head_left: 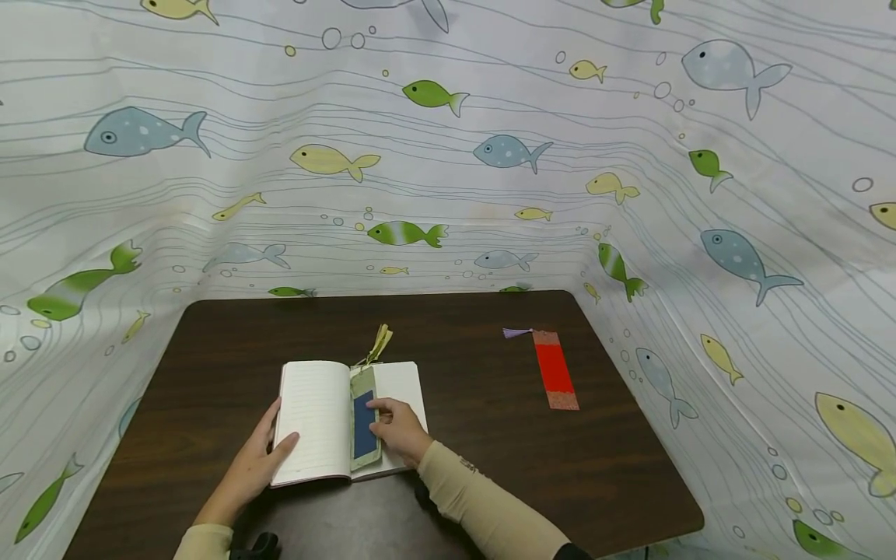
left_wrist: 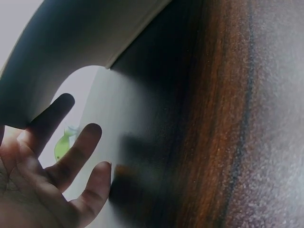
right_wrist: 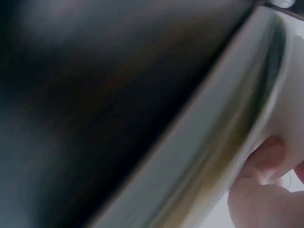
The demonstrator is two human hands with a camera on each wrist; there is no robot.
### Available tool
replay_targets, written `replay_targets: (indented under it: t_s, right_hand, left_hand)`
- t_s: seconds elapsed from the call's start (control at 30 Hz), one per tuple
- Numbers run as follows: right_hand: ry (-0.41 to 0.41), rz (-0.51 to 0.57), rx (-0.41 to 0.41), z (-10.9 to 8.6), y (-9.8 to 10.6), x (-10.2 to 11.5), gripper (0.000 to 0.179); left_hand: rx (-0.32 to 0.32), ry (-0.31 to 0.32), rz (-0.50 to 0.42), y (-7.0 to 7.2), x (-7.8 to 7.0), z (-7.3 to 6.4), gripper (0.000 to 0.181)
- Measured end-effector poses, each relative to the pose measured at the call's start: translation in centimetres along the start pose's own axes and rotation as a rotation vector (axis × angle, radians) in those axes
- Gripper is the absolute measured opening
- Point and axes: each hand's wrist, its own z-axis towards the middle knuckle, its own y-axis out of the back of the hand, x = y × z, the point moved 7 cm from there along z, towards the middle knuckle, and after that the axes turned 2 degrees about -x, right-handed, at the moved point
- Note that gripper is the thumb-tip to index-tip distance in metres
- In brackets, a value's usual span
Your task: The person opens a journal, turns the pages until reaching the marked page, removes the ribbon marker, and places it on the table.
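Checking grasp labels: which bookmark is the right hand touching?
The blue-centred bookmark over the open notebook; the red bookmark lies apart on the table.

One surface (head_left: 448,334) carries one open notebook (head_left: 311,420) and two bookmarks: one blue-and-green bookmark (head_left: 365,432) over the notebook, and one red bookmark (head_left: 556,369) between two and three o'clock from it. Tassels number two: one yellow tassel (head_left: 381,340), one purple tassel (head_left: 518,333). Grips number two: the left grip (head_left: 255,455) at the notebook's eight o'clock, the right grip (head_left: 399,430) toward its three.
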Motion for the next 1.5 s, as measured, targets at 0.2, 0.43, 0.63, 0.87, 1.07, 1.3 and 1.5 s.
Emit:
replay_targets:
  t_s: [0.2,0.43,0.63,0.87,1.07,1.3,1.5]
  right_hand:
    - [0.060,-0.198,0.002,0.0,2.1,-0.2,0.041]
    - [-0.040,-0.180,-0.113,0.4,11.5,-2.3,0.056]
    - [-0.125,-0.311,-0.258,0.9,20.4,-3.7,0.059]
    - [-0.186,-0.642,-0.382,0.8,26.3,-4.3,0.054]
    - [-0.194,-0.816,-0.456,0.6,27.7,-3.9,0.063]
    - [-0.217,-0.917,-0.452,1.0,28.1,-4.3,0.059]
    - [-0.225,-0.913,-0.430,1.0,27.9,-4.4,0.058]
  left_hand:
    - [-0.005,0.004,0.003,0.0,0.0,-0.1,0.087]
    - [0.003,0.005,-0.005,0.0,0.1,-0.1,0.088]
    - [-0.008,-0.015,-0.002,0.3,0.1,0.0,0.087]
    - [-0.004,-0.010,0.001,0.2,0.2,-0.1,0.088]
    - [-0.003,-0.012,0.000,0.1,0.1,0.0,0.087]
    - [-0.006,0.007,0.019,0.1,0.0,-0.1,0.088]
    - [-0.001,0.017,0.024,0.2,0.1,-0.1,0.088]
